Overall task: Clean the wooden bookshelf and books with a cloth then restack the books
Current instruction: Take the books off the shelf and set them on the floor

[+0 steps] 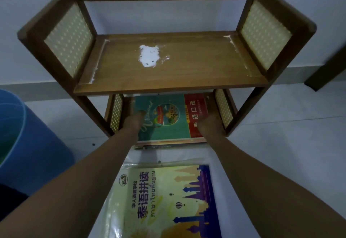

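Observation:
A wooden bookshelf (168, 84) with woven side panels stands against the wall. White powder (149, 55) lies on its bare top shelf. On the lower shelf lies a teal and red book (172, 117), flat. My left hand (132, 123) grips its left edge, thumb on the cover. My right hand (210, 125) holds its right edge. A yellow and purple book (168, 200) in a plastic sleeve lies on the floor between my forearms. No cloth is in view.
A blue bucket (28, 140) stands on the floor at the left. A pen (153, 147) lies on the floor just in front of the shelf. A dark furniture leg (325, 71) shows at the right. The floor is pale tile.

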Action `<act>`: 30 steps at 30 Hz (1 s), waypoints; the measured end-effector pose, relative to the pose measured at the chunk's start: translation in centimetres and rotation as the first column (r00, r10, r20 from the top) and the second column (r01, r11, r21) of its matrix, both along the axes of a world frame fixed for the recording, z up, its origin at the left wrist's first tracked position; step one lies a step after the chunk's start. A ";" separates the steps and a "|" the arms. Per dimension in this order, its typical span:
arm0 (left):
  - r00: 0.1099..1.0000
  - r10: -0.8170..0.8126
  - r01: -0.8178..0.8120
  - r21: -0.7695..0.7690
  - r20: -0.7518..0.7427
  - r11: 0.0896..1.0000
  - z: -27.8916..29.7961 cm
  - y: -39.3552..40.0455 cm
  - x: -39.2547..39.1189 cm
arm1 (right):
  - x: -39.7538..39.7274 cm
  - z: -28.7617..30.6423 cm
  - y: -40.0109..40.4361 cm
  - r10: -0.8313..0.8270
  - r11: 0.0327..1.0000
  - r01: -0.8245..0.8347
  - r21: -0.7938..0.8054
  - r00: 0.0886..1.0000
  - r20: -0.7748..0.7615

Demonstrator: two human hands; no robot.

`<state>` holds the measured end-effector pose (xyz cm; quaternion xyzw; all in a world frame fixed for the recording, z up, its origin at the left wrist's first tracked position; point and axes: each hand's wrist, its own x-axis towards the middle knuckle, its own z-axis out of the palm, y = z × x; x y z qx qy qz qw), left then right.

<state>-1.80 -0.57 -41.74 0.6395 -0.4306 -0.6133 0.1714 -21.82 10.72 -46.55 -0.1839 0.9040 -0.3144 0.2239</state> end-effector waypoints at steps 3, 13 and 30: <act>0.996 0.035 -0.033 0.016 -0.078 0.999 0.2 -0.1 0.1 | -0.7 1.0 -0.4 -0.021 0.997 0.036 -0.071 0.979 0.201; 0.995 -0.080 0.079 -0.019 -0.058 0.997 2.4 1.9 2.0 | -0.6 1.1 1.9 -0.015 0.947 0.183 -0.263 0.845 0.534; 0.949 -0.284 0.274 0.085 0.138 0.958 6.6 17.2 14.2 | 10.5 5.2 18.2 -0.070 0.992 0.111 -0.062 0.882 0.465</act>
